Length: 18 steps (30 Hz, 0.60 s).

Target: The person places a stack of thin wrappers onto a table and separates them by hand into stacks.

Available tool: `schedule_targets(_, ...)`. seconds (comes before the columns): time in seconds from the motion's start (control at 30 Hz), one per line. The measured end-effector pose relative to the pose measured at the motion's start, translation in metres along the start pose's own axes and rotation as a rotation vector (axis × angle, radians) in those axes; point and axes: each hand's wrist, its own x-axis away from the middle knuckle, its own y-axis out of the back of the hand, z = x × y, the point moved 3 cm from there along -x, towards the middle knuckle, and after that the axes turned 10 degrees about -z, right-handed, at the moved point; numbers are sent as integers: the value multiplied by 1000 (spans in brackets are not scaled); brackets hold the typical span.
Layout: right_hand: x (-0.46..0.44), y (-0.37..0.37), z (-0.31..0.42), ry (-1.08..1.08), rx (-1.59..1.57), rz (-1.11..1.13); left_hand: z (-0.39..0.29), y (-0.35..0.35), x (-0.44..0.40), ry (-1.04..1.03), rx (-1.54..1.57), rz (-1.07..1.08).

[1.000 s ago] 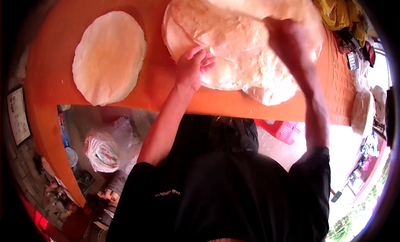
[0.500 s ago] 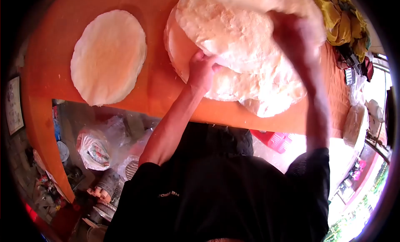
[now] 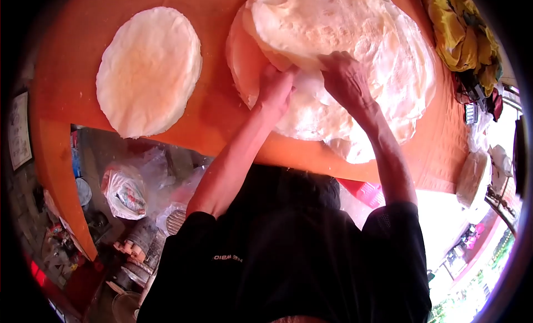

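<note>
A pile of large, thin flatbreads (image 3: 383, 109) lies on the orange table, its sheets overlapping unevenly. My left hand (image 3: 276, 89) is closed at the near left edge of the top flatbread (image 3: 316, 23). To its right, my right hand (image 3: 347, 78) pinches the near edge of the same sheet, which is lifted a little between the two hands. My fingertips are partly hidden in the folds. A separate stack of smaller, pale round flatbreads (image 3: 150, 73) rests to the left, apart from both hands.
The orange table (image 3: 216, 123) ends just in front of my body. Yellow cloth or bags (image 3: 452, 31) lie at its far right. Beneath the left side are a plastic bag (image 3: 123, 192) and assorted items. A pink basket (image 3: 366, 193) stands below the near edge.
My right hand, blurred over the far right of the pile before, has come left and nearer, beside my left hand. The top flatbread's near edge has been drawn back, showing more of the sheets below.
</note>
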Motion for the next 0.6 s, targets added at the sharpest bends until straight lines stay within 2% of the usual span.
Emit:
schedule_targets(0.07, -9, 0, -2, -49, 4, 89, -1, 0, 0, 47, -12, -34)
schedule_targets(0.1, -19, 9, 8, -89, 24, 98, 1, -3, -4, 74, 78, 15)
schedule_targets(0.13, -24, 3, 8, -42, 33, 124, 1, -7, -9, 97, 166, 69)
schedule_targets(0.2, -20, -2, 20, 49, -26, 81, -2, -9, -9, 131, 179, 85)
schedule_targets(0.23, -13, 9, 28, -22, -77, 13, -4, -7, -9, 137, 139, 92)
schedule_targets(0.33, 2, -4, 19, 13, 8, -160, 1, -4, -14, 121, 120, 108)
schedule_targets(0.4, -7, -8, 9, -104, 104, -81, -1, -9, -12, 195, 123, 59)
schedule_targets(0.43, -11, -7, 4, -205, 146, 38, -2, -10, -11, 180, 87, 96)
schedule_targets(0.47, -23, 2, 0, -187, 240, 149, -3, -11, -11, 182, 83, 103)
schedule_targets(0.5, -38, 16, -13, -41, 488, 106, -4, -14, -10, 201, 175, 140)
schedule_targets(0.53, -55, 46, -24, -45, 491, 107, -3, -14, -9, 223, 268, 172)
schedule_targets(0.57, -78, 85, -32, 212, 1067, 145, -3, -14, -7, 227, 267, 174)
schedule_targets(0.6, -91, 119, -36, 278, 1057, -51, -3, -14, -6, 221, 273, 188)
